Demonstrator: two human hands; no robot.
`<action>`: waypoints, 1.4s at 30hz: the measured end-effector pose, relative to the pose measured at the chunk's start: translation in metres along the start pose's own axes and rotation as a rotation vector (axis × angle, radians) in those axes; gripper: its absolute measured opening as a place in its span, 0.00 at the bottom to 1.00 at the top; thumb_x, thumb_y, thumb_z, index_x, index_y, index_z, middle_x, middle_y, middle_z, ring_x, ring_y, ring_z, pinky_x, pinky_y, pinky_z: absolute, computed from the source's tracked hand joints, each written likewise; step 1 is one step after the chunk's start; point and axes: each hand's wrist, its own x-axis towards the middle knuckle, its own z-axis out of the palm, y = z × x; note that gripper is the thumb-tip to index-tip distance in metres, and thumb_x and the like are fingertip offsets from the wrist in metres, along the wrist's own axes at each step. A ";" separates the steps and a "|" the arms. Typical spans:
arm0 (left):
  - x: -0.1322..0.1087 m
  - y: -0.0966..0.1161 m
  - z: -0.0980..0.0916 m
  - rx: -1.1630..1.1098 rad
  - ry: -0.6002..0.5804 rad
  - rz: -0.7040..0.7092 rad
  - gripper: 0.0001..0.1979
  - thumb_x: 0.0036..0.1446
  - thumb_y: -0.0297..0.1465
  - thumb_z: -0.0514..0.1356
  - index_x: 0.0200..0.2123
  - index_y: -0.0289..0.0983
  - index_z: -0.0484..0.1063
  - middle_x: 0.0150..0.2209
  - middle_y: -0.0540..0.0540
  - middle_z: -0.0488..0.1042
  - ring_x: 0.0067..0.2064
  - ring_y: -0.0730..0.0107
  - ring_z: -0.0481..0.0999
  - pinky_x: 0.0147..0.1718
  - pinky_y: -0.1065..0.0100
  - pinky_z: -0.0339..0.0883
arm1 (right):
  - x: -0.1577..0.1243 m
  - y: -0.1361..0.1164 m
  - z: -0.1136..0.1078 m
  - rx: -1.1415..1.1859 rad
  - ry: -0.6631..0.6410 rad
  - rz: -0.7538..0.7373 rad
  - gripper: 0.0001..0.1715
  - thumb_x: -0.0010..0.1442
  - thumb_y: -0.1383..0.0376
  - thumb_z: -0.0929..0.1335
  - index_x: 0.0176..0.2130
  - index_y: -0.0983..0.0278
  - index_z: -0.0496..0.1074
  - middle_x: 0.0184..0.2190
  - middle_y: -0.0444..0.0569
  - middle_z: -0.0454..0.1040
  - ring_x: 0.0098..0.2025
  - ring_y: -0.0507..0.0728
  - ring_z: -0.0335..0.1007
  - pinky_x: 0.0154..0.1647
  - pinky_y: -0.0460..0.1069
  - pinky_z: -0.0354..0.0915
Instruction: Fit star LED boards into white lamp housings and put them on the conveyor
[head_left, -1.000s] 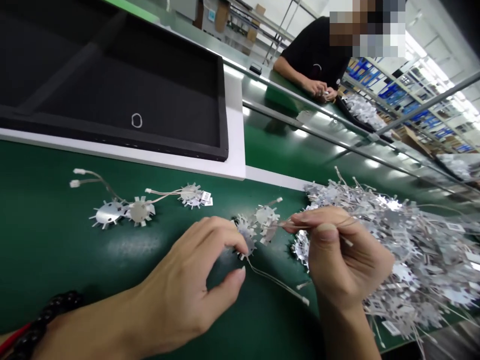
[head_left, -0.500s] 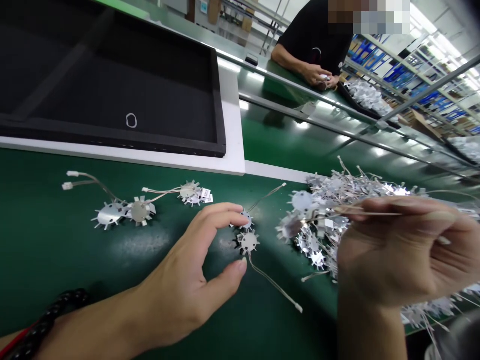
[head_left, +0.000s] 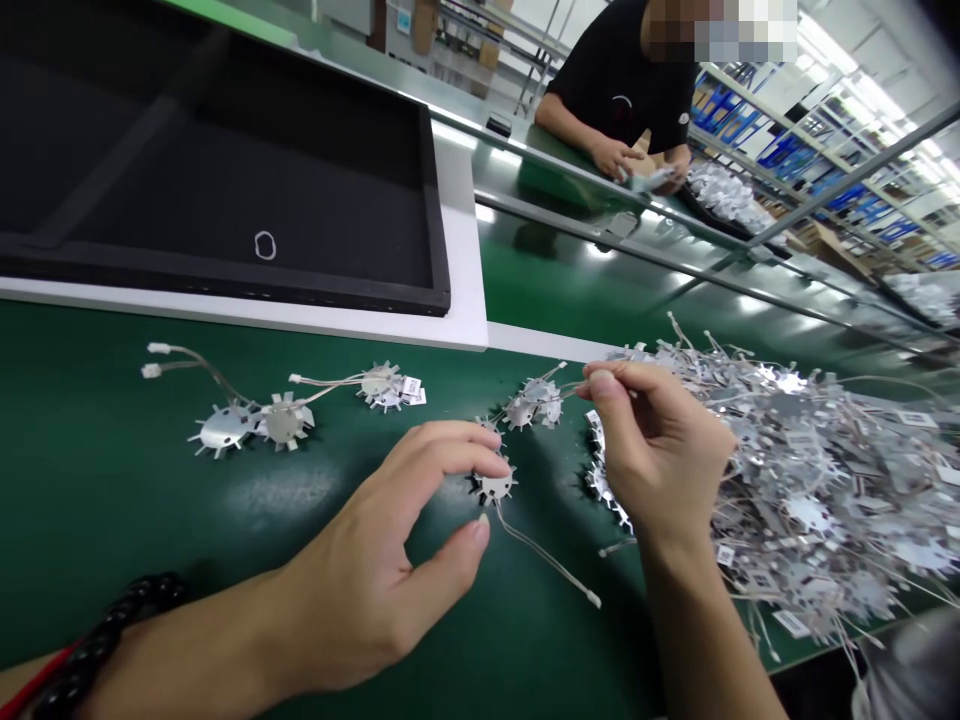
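Note:
My left hand (head_left: 405, 545) rests low over the green table, fingers curved and apart. Between its thumb and fingertips lies a round, toothed metal plate with wires (head_left: 495, 484), partly covered by the fingers. My right hand (head_left: 664, 440) pinches the thin wire of another pair of toothed metal plates (head_left: 532, 403), which sits just beyond my left fingertips. A wire with a small white connector (head_left: 592, 599) trails toward me from the left hand's plate. On the left lie a joined pair of such plates (head_left: 225, 428) and a plate with white labels (head_left: 382, 387).
A large heap of the same metal plates (head_left: 817, 480) covers the right side. A black tray (head_left: 442, 250) stands on a white board (head_left: 469, 300) at the back left. Across a metal rail (head_left: 615, 250), a person (head_left: 622, 90) handles a pale item.
My right hand has moved left from the heap, bringing the wired plates beside my left hand. My left hand has barely shifted. Across the rail, the person's hands have moved apart.

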 end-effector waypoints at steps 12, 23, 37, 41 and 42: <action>0.003 0.000 -0.004 0.013 -0.055 0.064 0.18 0.64 0.22 0.56 0.53 0.48 0.66 0.56 0.51 0.72 0.58 0.72 0.74 0.62 0.70 0.66 | -0.008 -0.009 0.006 0.074 0.076 -0.344 0.23 0.61 0.76 0.70 0.51 0.54 0.77 0.47 0.50 0.79 0.41 0.60 0.78 0.30 0.52 0.71; -0.005 -0.007 0.003 0.386 -0.424 0.321 0.17 0.65 0.22 0.56 0.55 0.36 0.75 0.63 0.38 0.74 0.70 0.48 0.64 0.70 0.45 0.58 | -0.013 -0.013 0.011 0.073 -0.412 -0.004 0.20 0.69 0.65 0.66 0.58 0.60 0.74 0.61 0.59 0.75 0.50 0.61 0.81 0.45 0.57 0.80; -0.002 -0.003 -0.002 0.258 -0.051 0.169 0.26 0.67 0.23 0.55 0.67 0.41 0.60 0.70 0.47 0.66 0.73 0.68 0.58 0.73 0.64 0.50 | -0.017 -0.026 0.002 0.273 -0.166 -0.144 0.27 0.64 0.77 0.69 0.56 0.52 0.78 0.46 0.44 0.85 0.41 0.56 0.84 0.45 0.54 0.80; -0.003 -0.004 -0.002 0.283 -0.129 0.220 0.29 0.67 0.23 0.54 0.69 0.39 0.56 0.72 0.46 0.62 0.74 0.71 0.56 0.75 0.65 0.43 | -0.022 -0.028 0.004 0.308 -0.213 -0.186 0.31 0.64 0.78 0.70 0.59 0.51 0.75 0.47 0.43 0.85 0.43 0.57 0.85 0.45 0.54 0.82; -0.003 -0.004 -0.002 0.282 -0.143 0.228 0.29 0.67 0.22 0.54 0.69 0.39 0.56 0.72 0.47 0.63 0.74 0.71 0.57 0.75 0.64 0.42 | -0.023 -0.027 0.005 0.322 -0.204 -0.180 0.32 0.64 0.78 0.70 0.60 0.51 0.74 0.47 0.44 0.85 0.44 0.58 0.85 0.46 0.54 0.82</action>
